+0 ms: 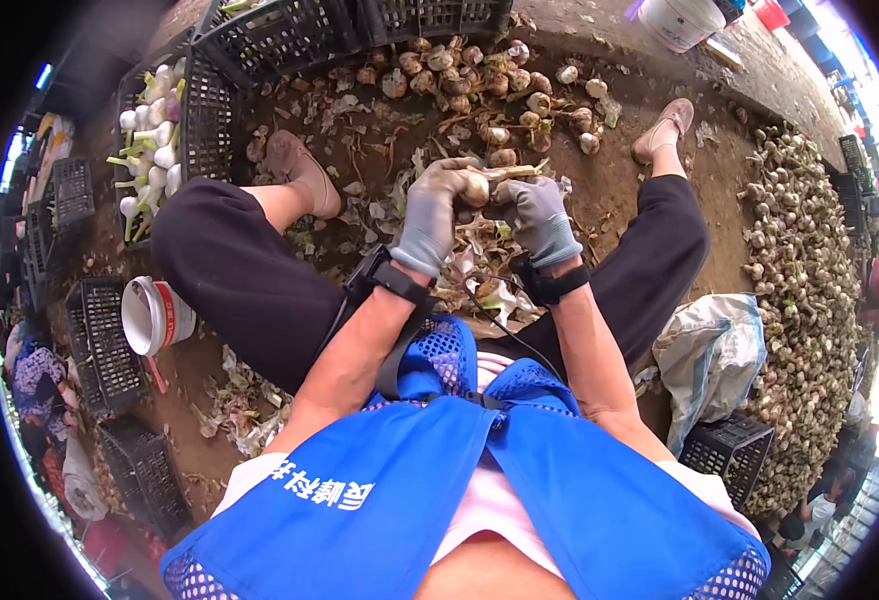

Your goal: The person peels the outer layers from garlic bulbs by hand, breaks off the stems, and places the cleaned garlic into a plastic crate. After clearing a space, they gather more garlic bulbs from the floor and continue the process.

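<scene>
Between my two gloved hands, above the peel-strewn ground, is a garlic bulb [475, 190] with its stem pointing right. The fingers of my left hand [432, 208] are closed round the bulb. My right hand [538, 215] has its fingers closed at the stem side; a small part of what it grips is hidden by the glove. Both gloves are grey and dirty. Loose papery skins [480, 245] lie below the hands. Beyond them is a pile of unpeeled garlic bulbs [460, 75] with dry roots and stems.
A black crate [210, 120] at the left holds clean white garlic [155, 150]. A white bucket [160, 315] stands near my left knee. At the right are a large garlic heap [800, 290], a white sack [712, 355] and a crate [728, 450]. Other people are at both edges.
</scene>
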The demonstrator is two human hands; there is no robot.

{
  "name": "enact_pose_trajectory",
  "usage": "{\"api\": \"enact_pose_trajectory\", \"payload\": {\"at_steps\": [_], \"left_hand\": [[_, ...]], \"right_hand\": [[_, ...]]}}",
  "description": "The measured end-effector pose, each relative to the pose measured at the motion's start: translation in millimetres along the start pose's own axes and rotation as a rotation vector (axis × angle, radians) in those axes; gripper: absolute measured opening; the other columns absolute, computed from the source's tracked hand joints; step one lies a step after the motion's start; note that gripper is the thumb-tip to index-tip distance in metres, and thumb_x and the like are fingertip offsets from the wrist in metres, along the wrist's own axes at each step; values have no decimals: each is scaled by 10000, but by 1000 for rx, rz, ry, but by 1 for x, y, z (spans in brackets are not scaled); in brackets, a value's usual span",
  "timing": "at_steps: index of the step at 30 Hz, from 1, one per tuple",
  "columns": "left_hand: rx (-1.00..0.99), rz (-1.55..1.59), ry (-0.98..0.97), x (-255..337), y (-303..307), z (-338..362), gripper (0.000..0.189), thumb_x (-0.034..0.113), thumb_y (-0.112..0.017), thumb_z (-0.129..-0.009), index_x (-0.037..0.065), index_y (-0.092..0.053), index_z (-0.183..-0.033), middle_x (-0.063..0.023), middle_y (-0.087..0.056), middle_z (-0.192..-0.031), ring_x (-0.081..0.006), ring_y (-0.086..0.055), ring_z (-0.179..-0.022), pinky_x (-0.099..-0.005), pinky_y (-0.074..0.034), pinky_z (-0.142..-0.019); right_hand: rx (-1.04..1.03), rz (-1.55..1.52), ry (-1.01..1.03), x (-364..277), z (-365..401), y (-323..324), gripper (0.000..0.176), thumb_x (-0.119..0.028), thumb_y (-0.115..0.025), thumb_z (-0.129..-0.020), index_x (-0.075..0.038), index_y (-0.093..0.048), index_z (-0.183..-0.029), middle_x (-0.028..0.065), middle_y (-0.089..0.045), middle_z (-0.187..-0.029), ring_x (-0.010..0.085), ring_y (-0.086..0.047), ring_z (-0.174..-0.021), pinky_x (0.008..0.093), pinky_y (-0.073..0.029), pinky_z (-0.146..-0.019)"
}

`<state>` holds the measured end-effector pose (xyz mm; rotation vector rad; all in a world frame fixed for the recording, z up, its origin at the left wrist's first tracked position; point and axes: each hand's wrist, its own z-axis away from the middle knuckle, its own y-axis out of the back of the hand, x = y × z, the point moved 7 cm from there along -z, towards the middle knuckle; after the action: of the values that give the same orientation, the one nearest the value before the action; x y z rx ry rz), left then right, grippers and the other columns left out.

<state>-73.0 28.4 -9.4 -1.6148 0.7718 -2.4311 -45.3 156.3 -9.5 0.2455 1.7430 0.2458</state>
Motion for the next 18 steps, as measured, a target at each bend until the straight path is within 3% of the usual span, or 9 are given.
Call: {"api": "enact_pose_trajectory", "payload": {"at_steps": [2, 3, 4, 7, 9, 14, 16, 17, 18], "left_hand": [[94, 376, 262, -31, 7, -3, 309, 218, -378, -850, 26, -559, -1011, -74, -598, -811, -146, -554, -616, -244, -455, -501], [93, 377, 256, -35, 12, -6, 309, 218, -378, -850, 26, -559, -1011, -74, -598, -811, -146, -554, -616, -244, -455, -501], [53, 402, 313, -38, 13, -5, 316, 241, -361, -851, 44, -563, -993, -75, -597, -790, -144, -533, -572, -235, -417, -446], [-6, 497, 421, -45, 8, -8, 309, 267, -349, -848, 71, -568, -946, -77, -591, -743, -137, -494, -503, -212, -344, -368], [-31, 588, 496, -46, -3, -6, 284, 270, -367, -839, 73, -567, -883, -86, -576, -679, -128, -457, -454, -193, -295, -334], [-57, 557, 524, -47, -14, -3, 283, 272, -373, -837, 59, -559, -838, -106, -569, -650, -131, -449, -417, -195, -294, -312], [-38, 470, 500, -48, -10, -6, 299, 317, -388, -871, 70, -553, -834, -92, -574, -655, -136, -472, -428, -201, -315, -316], [-40, 469, 492, -43, -12, -5, 299, 317, -388, -871, 70, -553, -834, -92, -574, -655, -136, -472, -428, -201, -315, -316], [33, 414, 442, -39, -8, -4, 294, 341, -427, -875, 77, -554, -854, -78, -577, -663, -135, -485, -443, -201, -330, -329]], "right_hand": [[11, 43, 127, -17, -3, -3, 97, 65, -574, -658, 0, -614, -719, 44, -626, -724, 143, -607, -627, 267, -505, -558], [170, -476, -200, 2, 3, -3, 136, 64, -554, -653, -3, -621, -751, 23, -616, -712, 124, -585, -591, 258, -491, -551], [272, -517, -182, 6, 1, -4, 134, 44, -535, -670, 4, -626, -760, 4, -606, -707, 105, -564, -572, 241, -468, -533], [301, -356, -338, 19, -4, 0, 127, 31, -520, -687, 16, -628, -753, 40, -613, -704, 132, -575, -599, 253, -455, -555], [412, 34, -96, -5, -8, 13, 123, 25, -514, -688, 18, -627, -738, 81, -614, -720, 164, -582, -656, 256, -448, -616], [450, 134, -82, -9, 0, 22, 118, 31, -510, -690, 17, -626, -701, 87, -621, -768, 167, -585, -719, 261, -446, -672], [376, -240, -209, 14, -1, 21, 133, 41, -509, -712, 28, -628, -771, 65, -631, -791, 156, -590, -717, 246, -458, -660], [391, -641, -484, 19, 4, 16, 198, 42, -514, -738, 46, -600, -916, 63, -629, -825, 152, -595, -703, 230, -479, -639], [287, -847, -497, 1, 8, 14, 272, 18, -523, -761, 52, -546, -1030, 79, -623, -832, 148, -603, -695, 233, -505, -620]]}}
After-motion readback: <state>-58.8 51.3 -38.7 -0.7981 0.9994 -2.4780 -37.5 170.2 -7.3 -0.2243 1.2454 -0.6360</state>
